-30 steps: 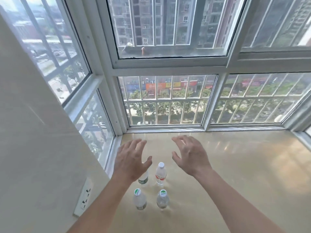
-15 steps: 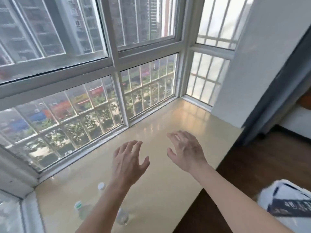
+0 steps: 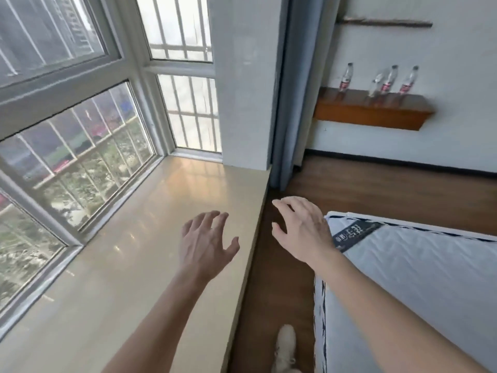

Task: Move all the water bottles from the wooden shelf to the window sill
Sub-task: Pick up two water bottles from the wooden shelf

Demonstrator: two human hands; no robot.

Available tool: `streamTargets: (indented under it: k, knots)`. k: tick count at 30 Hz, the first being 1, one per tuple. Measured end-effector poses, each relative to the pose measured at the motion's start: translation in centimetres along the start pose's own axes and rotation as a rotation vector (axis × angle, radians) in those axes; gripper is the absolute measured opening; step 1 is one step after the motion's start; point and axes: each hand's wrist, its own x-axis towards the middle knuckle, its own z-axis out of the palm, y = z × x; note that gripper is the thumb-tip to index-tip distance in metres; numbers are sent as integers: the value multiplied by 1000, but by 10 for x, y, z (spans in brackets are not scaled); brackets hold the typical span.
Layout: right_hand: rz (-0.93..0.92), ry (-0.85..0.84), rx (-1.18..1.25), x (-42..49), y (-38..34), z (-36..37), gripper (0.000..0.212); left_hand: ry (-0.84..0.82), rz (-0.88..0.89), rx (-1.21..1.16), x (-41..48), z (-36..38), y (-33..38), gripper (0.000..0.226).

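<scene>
Several clear water bottles with red labels stand on the wooden shelf [image 3: 371, 114] on the far white wall at the upper right, among them one at the left [image 3: 346, 78] and one at the right [image 3: 408, 81]. The beige window sill [image 3: 150, 238] fills the lower left under the windows. My left hand [image 3: 205, 244] hovers over the sill's right part, fingers spread, holding nothing. My right hand [image 3: 301, 231] is out over the dark floor just past the sill's edge, also spread and empty. Both hands are far from the shelf.
A white mattress [image 3: 419, 286] with a dark label lies at the lower right, close to my right arm. A narrow strip of dark wooden floor [image 3: 376, 189] runs between sill and mattress. A grey curtain [image 3: 295, 90] hangs beside a white pillar. A light shoe [image 3: 285, 345] shows below.
The view has swung right, away from the bottles standing on the sill's left end, which have left the frame. The shelf with bottles has come into sight. Both hands stay spread and empty.
</scene>
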Motion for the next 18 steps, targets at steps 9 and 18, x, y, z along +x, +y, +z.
streamTargets:
  k: [9,18]
  knots:
    - [126,29,-12,43,108,28,41,-25,147,-12,113,52,68,57]
    - [196,58,-24,141,234,48,40,-45,194,-6,265,106,137,59]
